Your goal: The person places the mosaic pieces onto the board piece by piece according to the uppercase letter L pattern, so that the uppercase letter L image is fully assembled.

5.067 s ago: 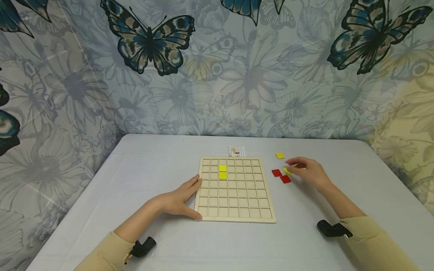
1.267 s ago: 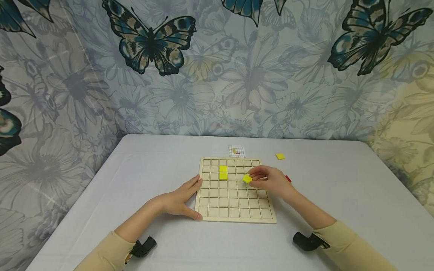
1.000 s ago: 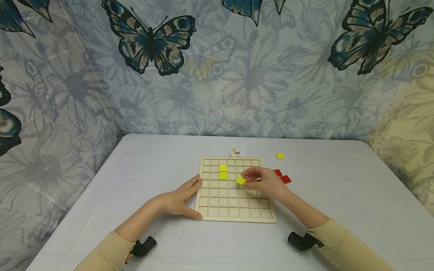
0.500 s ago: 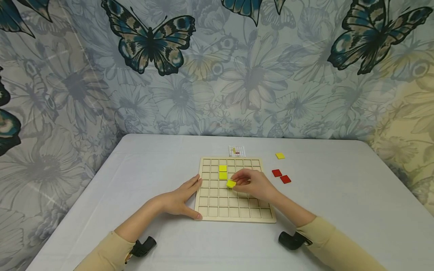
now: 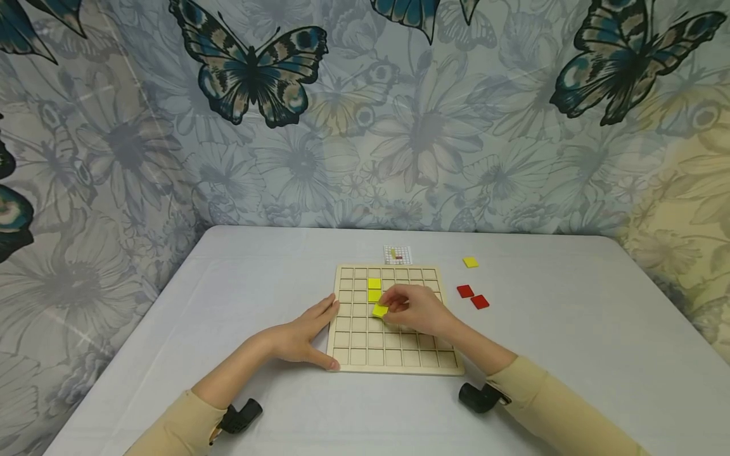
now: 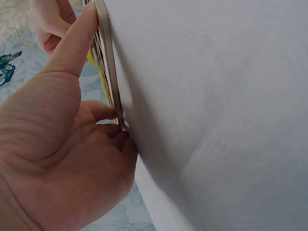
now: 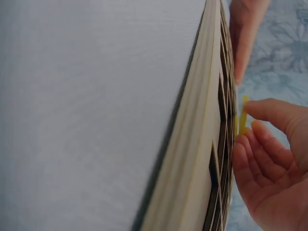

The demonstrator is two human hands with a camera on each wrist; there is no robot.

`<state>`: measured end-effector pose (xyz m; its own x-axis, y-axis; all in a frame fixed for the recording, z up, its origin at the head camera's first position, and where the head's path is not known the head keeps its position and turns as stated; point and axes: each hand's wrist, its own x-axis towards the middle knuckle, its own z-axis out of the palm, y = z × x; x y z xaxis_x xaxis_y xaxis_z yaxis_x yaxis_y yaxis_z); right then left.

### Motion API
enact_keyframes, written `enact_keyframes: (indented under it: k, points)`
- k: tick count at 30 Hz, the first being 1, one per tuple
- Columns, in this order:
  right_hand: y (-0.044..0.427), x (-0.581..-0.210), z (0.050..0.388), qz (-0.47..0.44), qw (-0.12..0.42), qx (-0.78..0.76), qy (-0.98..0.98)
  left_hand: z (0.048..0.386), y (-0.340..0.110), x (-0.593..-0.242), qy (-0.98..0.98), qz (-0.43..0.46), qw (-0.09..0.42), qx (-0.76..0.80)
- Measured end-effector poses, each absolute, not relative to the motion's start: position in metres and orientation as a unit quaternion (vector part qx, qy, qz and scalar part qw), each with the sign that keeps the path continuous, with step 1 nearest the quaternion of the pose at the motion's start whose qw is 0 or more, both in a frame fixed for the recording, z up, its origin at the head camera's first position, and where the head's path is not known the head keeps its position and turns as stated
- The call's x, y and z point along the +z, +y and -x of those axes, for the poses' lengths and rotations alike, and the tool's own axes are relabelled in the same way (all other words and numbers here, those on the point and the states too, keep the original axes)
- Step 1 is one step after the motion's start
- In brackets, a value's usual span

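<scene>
A pale wooden grid board lies on the table. Two yellow square tiles sit in its cells, one above the other. My right hand pinches a third yellow tile by its edge, tilted, just below those two. In the right wrist view, that held tile stands between thumb and fingers, close to the board's surface. My left hand rests along the board's left edge, fingers spread, with thumb and fingertips touching the rim. The left wrist view shows the thumb lying along the rim.
Right of the board lie two red tiles and a loose yellow tile. Behind the board is a small printed grid card. A white cloth covers the table, and a patterned wall covering stands behind it.
My right hand picked up a yellow tile from beside the red ones and carried it left over the board to below the two placed tiles. My left hand stayed put.
</scene>
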<state>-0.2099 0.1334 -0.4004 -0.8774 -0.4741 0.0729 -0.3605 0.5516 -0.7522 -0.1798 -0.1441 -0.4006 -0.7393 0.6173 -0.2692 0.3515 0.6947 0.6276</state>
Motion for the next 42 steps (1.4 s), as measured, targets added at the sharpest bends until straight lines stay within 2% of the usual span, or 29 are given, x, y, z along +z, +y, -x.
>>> enact_keyframes:
  k: [10, 42]
  points:
    - [0.1295, -0.4004, 0.2135, 0.269, 0.061, -0.387, 0.88, 0.18, -0.1435, -0.3998, 0.889, -0.274, 0.238, 0.278]
    - [0.1269, -0.4027, 0.2168, 0.291, 0.05, -0.39, 0.872, 0.1796, -0.1459, -0.4006, 0.889, -0.275, 0.239, 0.277]
